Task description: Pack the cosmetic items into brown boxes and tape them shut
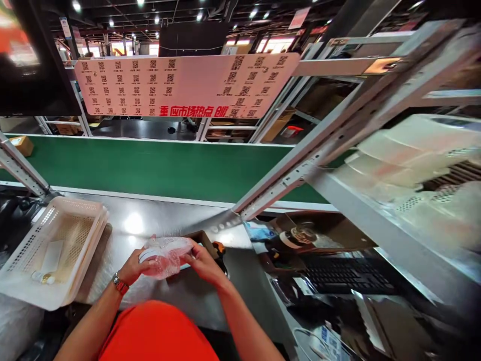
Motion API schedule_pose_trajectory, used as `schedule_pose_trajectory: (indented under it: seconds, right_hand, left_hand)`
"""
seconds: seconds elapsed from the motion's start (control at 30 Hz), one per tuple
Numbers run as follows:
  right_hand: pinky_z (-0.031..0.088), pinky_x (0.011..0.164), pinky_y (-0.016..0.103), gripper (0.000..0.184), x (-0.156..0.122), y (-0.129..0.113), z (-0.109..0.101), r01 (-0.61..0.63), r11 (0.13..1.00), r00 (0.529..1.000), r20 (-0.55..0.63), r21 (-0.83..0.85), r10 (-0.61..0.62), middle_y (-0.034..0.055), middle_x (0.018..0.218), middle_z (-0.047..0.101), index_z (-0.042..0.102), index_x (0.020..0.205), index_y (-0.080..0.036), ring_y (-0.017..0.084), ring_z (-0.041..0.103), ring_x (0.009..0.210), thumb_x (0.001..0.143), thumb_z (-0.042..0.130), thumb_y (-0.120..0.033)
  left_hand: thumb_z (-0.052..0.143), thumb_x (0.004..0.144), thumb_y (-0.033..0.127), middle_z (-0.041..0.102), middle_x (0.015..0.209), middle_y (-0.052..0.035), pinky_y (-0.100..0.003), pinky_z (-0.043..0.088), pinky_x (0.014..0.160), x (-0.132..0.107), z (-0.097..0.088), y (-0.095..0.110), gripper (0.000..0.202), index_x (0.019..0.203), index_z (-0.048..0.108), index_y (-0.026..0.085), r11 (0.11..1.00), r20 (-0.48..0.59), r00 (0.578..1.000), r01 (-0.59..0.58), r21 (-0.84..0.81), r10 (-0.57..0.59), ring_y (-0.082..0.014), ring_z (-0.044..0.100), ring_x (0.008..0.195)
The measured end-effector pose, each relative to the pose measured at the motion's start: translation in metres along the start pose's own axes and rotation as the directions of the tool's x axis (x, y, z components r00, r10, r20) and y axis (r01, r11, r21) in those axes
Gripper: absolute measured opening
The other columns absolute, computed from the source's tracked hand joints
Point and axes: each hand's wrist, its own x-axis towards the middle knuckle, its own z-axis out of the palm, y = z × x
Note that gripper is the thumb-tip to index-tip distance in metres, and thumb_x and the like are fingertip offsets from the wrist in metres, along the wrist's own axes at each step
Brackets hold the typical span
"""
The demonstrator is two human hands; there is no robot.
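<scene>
Both my hands hold a small item wrapped in clear bubble wrap point(165, 254) just above the steel worktop point(158, 220). My left hand point(136, 268), with a red watch on the wrist, grips the wrapped item's left end. My right hand point(203, 263) closes its fingers on the right end. A small brown cardboard box point(203, 238) sits just behind my right hand, with an orange and black tool point(219, 248) beside it.
A white plastic basket point(52, 248) with a few small items stands at the left. A green conveyor belt point(158, 168) runs behind the worktop. To the right are a black keyboard point(345, 276), a tape roll point(298, 235), and a slanted metal shelf frame point(338, 130).
</scene>
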Motion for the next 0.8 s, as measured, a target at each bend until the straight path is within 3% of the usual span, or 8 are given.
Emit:
schedule_pose_trajectory:
  seconds: [0.07, 0.17, 0.27, 0.4, 0.53, 0.63, 0.8]
  right_hand:
    - [0.06, 0.084, 0.038, 0.056, -0.004, 0.0, -0.005, 0.022, 0.999, 1.0, -0.003, -0.024, -0.022, 0.0057, 0.099, 0.078, 0.075, 0.113, -0.02, 0.024, 0.069, 0.09, 0.082, 0.081, -0.066]
    - [0.059, 0.092, 0.04, 0.049, -0.008, 0.002, -0.013, 0.08, 0.993, 0.996, -0.02, -0.085, -0.082, 0.0068, 0.105, 0.079, 0.076, 0.115, -0.022, 0.025, 0.07, 0.096, 0.085, 0.082, -0.059]
    - [0.057, 0.097, 0.04, 0.045, -0.01, 0.004, -0.018, 0.084, 0.988, 0.996, -0.018, -0.128, -0.087, 0.0075, 0.111, 0.079, 0.076, 0.119, -0.021, 0.026, 0.071, 0.102, 0.087, 0.081, -0.053]
    - [0.06, 0.089, 0.04, 0.046, -0.008, 0.006, -0.024, 0.054, 0.991, 0.998, -0.011, -0.121, -0.055, 0.0083, 0.11, 0.079, 0.075, 0.126, -0.02, 0.026, 0.071, 0.097, 0.09, 0.075, -0.049]
    - [0.058, 0.098, 0.044, 0.035, 0.0, 0.003, -0.04, 0.174, 0.896, 0.977, -0.045, -0.409, -0.21, 0.0094, 0.115, 0.078, 0.076, 0.122, -0.023, 0.028, 0.07, 0.106, 0.092, 0.065, -0.035]
    - [0.056, 0.099, 0.048, 0.033, 0.006, 0.002, -0.06, 0.219, 0.814, 0.953, -0.06, -0.537, -0.296, 0.0116, 0.114, 0.077, 0.077, 0.116, -0.023, 0.03, 0.07, 0.107, 0.087, 0.06, -0.025]
    - [0.057, 0.094, 0.046, 0.026, 0.014, 0.021, -0.083, 0.245, 0.764, 0.938, -0.054, -0.598, -0.343, 0.0134, 0.109, 0.076, 0.077, 0.108, -0.022, 0.03, 0.069, 0.103, 0.088, 0.06, -0.024]
  left_hand:
    - [0.084, 0.073, 0.066, 0.082, 0.122, -0.0135, -0.05, 0.054, 0.113, 0.005, 0.011, -0.007, 0.06, 0.109, 0.083, 0.018, 0.982, -0.02, 0.999, 0.029, -0.186, -0.034, -0.0359, 0.073, 0.117]
    - [0.087, 0.069, 0.06, 0.084, 0.11, -0.0122, -0.046, 0.059, 0.102, 0.01, 0.024, -0.018, 0.057, 0.107, 0.081, 0.018, 0.908, -0.177, 0.977, 0.031, -0.418, -0.115, -0.0314, 0.076, 0.104]
    - [0.084, 0.072, 0.058, 0.084, 0.111, -0.0118, -0.044, 0.059, 0.103, 0.012, 0.029, -0.028, 0.054, 0.11, 0.079, 0.019, 0.894, -0.265, 0.955, -0.002, -0.448, -0.131, -0.0297, 0.076, 0.105]
    - [0.078, 0.081, 0.058, 0.082, 0.104, -0.0095, -0.045, 0.06, 0.099, 0.017, 0.028, -0.034, 0.05, 0.109, 0.078, 0.017, 0.988, -0.284, 0.957, 0.016, -0.153, -0.059, -0.0291, 0.074, 0.099]
    - [0.075, 0.084, 0.043, 0.078, 0.111, -0.0084, -0.043, 0.056, 0.101, 0.037, 0.032, -0.029, 0.035, 0.11, 0.077, 0.02, 0.984, -0.293, 0.951, -0.046, 0.17, 0.095, -0.028, 0.069, 0.103]
    - [0.072, 0.083, 0.028, 0.075, 0.108, -0.0086, -0.041, 0.056, 0.097, 0.061, 0.044, -0.03, 0.024, 0.106, 0.073, 0.021, 0.958, -0.313, 0.936, -0.07, 0.277, 0.159, -0.0262, 0.068, 0.103]
    - [0.078, 0.08, 0.019, 0.073, 0.117, -0.01, -0.041, 0.058, 0.099, 0.09, 0.066, -0.046, 0.061, 0.137, 0.056, 0.021, 0.922, -0.363, 0.923, 0.026, 0.386, 0.126, -0.0253, 0.072, 0.107]
